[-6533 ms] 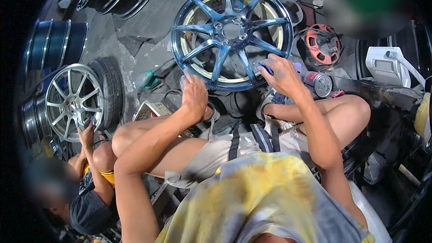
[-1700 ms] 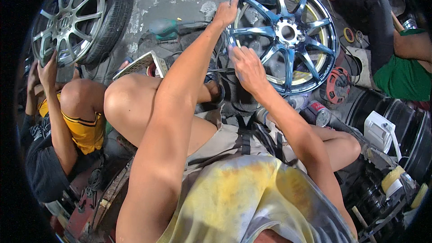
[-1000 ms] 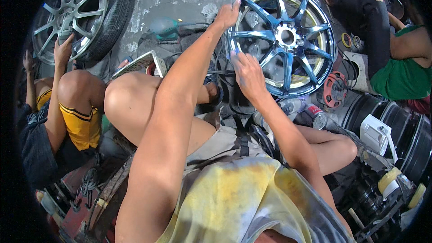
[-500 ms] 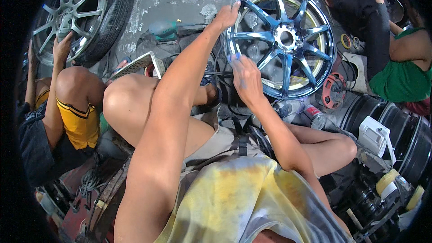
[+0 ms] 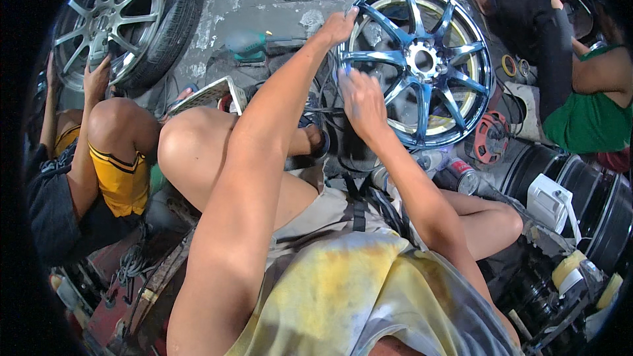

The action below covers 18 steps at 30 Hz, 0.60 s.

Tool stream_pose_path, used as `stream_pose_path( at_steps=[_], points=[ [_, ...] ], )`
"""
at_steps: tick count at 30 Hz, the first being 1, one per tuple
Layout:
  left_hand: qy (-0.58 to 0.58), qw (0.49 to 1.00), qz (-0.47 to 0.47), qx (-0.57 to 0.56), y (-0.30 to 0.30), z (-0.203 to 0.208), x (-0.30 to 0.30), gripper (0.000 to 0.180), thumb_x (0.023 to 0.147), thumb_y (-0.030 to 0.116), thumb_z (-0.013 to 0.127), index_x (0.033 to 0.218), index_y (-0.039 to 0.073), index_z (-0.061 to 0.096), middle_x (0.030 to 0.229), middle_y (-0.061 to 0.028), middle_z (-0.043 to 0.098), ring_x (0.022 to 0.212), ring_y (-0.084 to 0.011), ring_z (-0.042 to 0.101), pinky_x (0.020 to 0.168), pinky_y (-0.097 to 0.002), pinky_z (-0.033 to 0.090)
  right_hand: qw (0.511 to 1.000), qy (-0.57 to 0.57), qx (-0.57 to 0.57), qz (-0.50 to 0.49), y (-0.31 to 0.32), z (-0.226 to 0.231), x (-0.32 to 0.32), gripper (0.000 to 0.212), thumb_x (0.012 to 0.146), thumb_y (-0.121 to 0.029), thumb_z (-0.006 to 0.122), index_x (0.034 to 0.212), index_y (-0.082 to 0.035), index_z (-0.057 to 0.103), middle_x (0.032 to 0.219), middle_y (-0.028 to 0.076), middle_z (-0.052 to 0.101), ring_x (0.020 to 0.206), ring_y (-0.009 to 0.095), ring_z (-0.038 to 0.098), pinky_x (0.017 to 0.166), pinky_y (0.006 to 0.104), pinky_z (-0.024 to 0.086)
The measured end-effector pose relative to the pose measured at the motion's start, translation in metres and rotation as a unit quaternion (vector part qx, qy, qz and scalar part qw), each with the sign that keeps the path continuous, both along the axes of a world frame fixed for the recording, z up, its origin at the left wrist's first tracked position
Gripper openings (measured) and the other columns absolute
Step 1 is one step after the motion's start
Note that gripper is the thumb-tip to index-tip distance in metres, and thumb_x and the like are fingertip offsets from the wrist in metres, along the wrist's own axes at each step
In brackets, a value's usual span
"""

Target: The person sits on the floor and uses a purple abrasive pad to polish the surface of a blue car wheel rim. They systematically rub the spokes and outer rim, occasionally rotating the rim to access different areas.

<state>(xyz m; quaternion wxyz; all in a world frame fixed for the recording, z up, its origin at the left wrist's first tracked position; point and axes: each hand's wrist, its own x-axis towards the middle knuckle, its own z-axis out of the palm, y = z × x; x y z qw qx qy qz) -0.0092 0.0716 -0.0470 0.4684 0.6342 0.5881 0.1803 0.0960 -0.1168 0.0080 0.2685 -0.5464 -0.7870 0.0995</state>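
A shiny blue-chrome alloy wheel rim [image 5: 395, 58] with several spokes stands tilted in front of me. My left hand [image 5: 338, 28] is closed on its outer edge at the upper left, thumb showing on the face. Lower on the same side, my right hand [image 5: 364, 100] is at the rim's left edge, its fingers bent and slightly smeared by motion. At those fingertips shows a small blue piece [image 5: 343, 74], pressed against the rim; whether it is cloth or a pad I cannot make out.
A green power sander [image 5: 247, 45] lies on the floor left of my wheel. A white crate [image 5: 210, 95] stands beside my knee. At left a person holds a tool against a grey wheel [image 5: 109, 10] leaning on a tyre [image 5: 173, 33]. Another person in green [image 5: 590, 109] sits at right, near a red reel [image 5: 491, 137].
My right hand has shifted slightly upward along the rim's left edge. My left hand keeps its hold. The whole view has moved a little, so the wheel appears slightly lower and farther right.
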Motion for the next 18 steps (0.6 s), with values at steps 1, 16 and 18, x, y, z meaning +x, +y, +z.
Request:
stream_pose_path(
  at_steps=[1,16,18],
  points=[
    [-0.005,1.0,0.007,0.019,0.001,-0.001,-0.003,0.089,0.098,0.067,0.035,0.115,-0.017,0.062,0.113,-0.0413,0.061,0.117,-0.0486,0.059,0.101,-0.0486,0.043,1.0,-0.002,-0.005,0.02,-0.013,-0.001,0.006,0.039,0.083,-0.001,0.063,0.121,0.001,0.064,0.097,0.013,0.061,0.087,0.03,0.061,0.072,0.0419,0.044],
    [-0.028,0.999,0.0,0.036,0.001,-0.019,-0.001,0.075,0.1,0.06,0.035,0.117,-0.007,0.065,0.119,-0.036,0.062,0.118,-0.0496,0.056,0.102,-0.048,0.043,0.906,-0.264,-0.069,0.324,-0.017,0.043,0.069,0.04,0.084,-0.01,0.06,0.123,-0.006,0.065,0.11,0.007,0.057,0.1,0.024,0.056,0.088,0.0384,0.045],
    [-0.03,0.999,0.017,0.038,0.0,-0.017,0.001,0.077,0.1,0.062,0.034,0.117,-0.006,0.065,0.117,-0.0349,0.063,0.116,-0.048,0.058,0.101,-0.0477,0.043,0.897,-0.274,-0.033,0.345,-0.012,0.049,0.067,0.038,0.084,-0.011,0.06,0.122,-0.008,0.066,0.113,0.006,0.056,0.102,0.023,0.054,0.09,0.037,0.044]
  ],
)
